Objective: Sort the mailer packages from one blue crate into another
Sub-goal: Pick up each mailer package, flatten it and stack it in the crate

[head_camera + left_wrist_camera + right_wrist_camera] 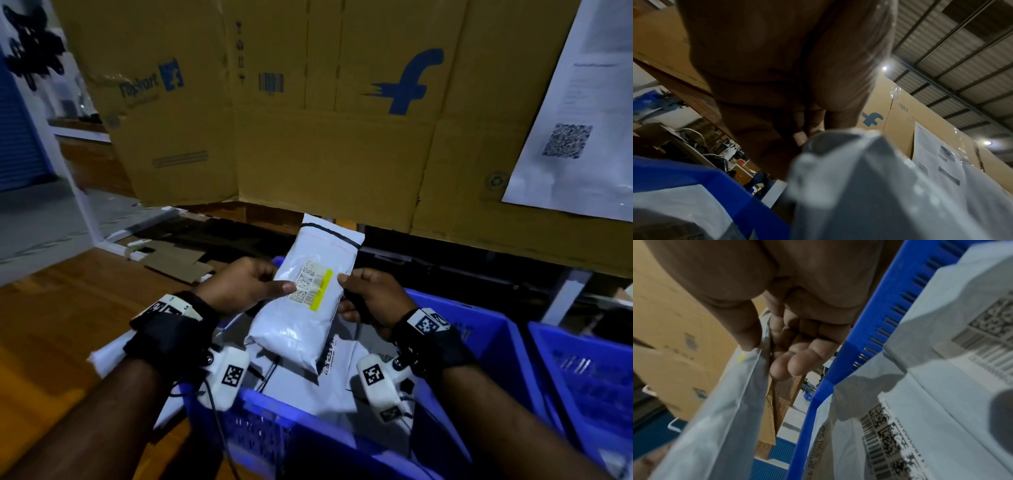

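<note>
Both hands hold up a white mailer package (308, 301) with a yellow-edged label above the blue crate (260, 431). My left hand (246, 284) pinches its left edge, thumb on the label side. My right hand (363, 291) pinches its right edge between thumb and fingers (789, 363). In the left wrist view the mailer (869, 186) fills the lower right below my left hand (797, 134). In the right wrist view the held mailer (719, 410) hangs left of the crate wall (869, 331). More white mailers (308, 387) with barcode labels (890, 426) lie in the crate.
A second blue crate (589, 377) stands to the right. Large brown cardboard boxes (308, 120) rise close behind the crates, with a printed sheet (575, 113) taped on the right. Wooden floor (68, 308) and cardboard scraps (178, 260) lie to the left.
</note>
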`<state>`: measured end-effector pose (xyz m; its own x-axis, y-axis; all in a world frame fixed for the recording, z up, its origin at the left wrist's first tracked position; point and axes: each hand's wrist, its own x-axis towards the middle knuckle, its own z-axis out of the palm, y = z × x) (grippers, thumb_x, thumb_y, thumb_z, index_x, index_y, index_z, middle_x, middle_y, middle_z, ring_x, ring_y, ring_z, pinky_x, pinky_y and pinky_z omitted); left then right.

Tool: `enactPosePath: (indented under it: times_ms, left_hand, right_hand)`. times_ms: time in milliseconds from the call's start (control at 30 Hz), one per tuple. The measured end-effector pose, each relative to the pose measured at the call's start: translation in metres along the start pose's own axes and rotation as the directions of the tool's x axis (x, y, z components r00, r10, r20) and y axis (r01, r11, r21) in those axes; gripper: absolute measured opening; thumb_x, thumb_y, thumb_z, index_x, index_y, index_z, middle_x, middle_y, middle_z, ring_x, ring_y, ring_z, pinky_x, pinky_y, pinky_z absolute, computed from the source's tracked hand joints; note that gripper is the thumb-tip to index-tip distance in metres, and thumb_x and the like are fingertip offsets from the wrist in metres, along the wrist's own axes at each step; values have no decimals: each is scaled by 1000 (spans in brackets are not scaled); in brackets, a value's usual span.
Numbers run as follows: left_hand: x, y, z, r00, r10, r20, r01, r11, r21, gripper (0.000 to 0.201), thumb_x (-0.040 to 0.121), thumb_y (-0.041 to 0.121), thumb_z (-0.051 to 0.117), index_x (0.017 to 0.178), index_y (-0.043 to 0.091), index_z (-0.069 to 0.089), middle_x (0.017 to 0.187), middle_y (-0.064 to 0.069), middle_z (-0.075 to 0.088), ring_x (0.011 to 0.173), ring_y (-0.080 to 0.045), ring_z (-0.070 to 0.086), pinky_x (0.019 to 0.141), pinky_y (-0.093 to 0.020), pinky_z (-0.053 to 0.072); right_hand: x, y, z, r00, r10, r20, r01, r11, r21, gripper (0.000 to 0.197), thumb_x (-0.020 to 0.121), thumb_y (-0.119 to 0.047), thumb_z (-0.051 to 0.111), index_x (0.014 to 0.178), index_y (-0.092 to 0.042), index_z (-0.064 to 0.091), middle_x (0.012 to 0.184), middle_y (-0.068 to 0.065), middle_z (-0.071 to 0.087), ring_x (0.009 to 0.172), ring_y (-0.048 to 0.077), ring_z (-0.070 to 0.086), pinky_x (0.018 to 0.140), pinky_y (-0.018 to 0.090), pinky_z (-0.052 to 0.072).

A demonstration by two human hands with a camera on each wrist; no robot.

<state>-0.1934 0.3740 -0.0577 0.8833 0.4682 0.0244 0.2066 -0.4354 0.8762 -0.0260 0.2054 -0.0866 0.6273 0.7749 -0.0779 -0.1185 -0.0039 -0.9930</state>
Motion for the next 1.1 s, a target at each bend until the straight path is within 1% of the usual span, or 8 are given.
enactPosePath:
  times_ms: [167,333,533,667,900,967,1033,1100]
  left_hand:
    - [1,-6,-8,1000,-25,10,25,1000,-5,20,79,30,77,93,15,77,92,-3,77,89,-23,74,90,-47,56]
    - [3,-9,-6,1000,-21,-2,21,999,-34,14,84,14,74,98,11,75,95,-5,77,90,-21,73,87,-42,56]
    - [5,-8,-1,999,-39,6,40,997,-61,12,87,4,69,98,7,71,96,-10,76,87,-25,72,82,-39,56]
    - [3,-6,1,997,-73,26,75,992,-104,15,89,2,65,103,6,69,100,-15,75,94,-33,71,90,-50,55]
    - [5,6,2,999,-41,-28,36,984,-173,35,89,-2,64,119,15,57,106,-23,71,102,-44,66,90,-64,50]
    - [5,8,0,999,-13,-33,7,986,-167,42,86,-7,64,117,21,55,108,-28,66,99,-44,66,86,-63,52]
    - [3,9,-3,1000,11,-14,-13,989,-145,40,86,-9,64,109,25,60,104,-27,63,89,-37,62,74,-52,54]
    - [1,10,-4,1000,25,19,-22,991,-133,34,86,-6,65,104,22,66,108,-23,65,93,-38,62,81,-58,52]
  right_hand:
    - [6,8,-2,1000,0,-7,1,996,89,12,97,-9,56,86,-8,59,66,8,61,49,14,59,44,23,50]
    - [6,16,2,996,54,65,-65,981,184,16,97,-21,57,95,-5,58,68,12,61,48,15,61,45,24,53]
    - [4,28,12,990,40,135,-55,993,108,20,94,-20,61,105,-3,62,92,19,70,60,21,63,52,28,56]
    - [5,28,12,992,10,125,-23,995,97,15,96,-15,59,108,-7,63,101,17,72,67,21,69,51,27,57]
    - [4,25,14,990,-24,137,14,997,71,12,95,-14,60,106,-12,65,92,8,74,63,16,68,50,25,55]
    - [4,24,13,992,-42,121,33,996,78,12,94,-16,61,104,-10,65,91,13,73,61,18,65,49,25,55]
    - [4,24,12,994,-57,91,50,996,79,16,93,-18,63,104,-5,65,92,20,71,59,20,62,48,25,54]
    - [6,23,12,996,-68,63,63,995,81,22,93,-18,63,105,0,63,91,21,69,57,18,61,48,25,54]
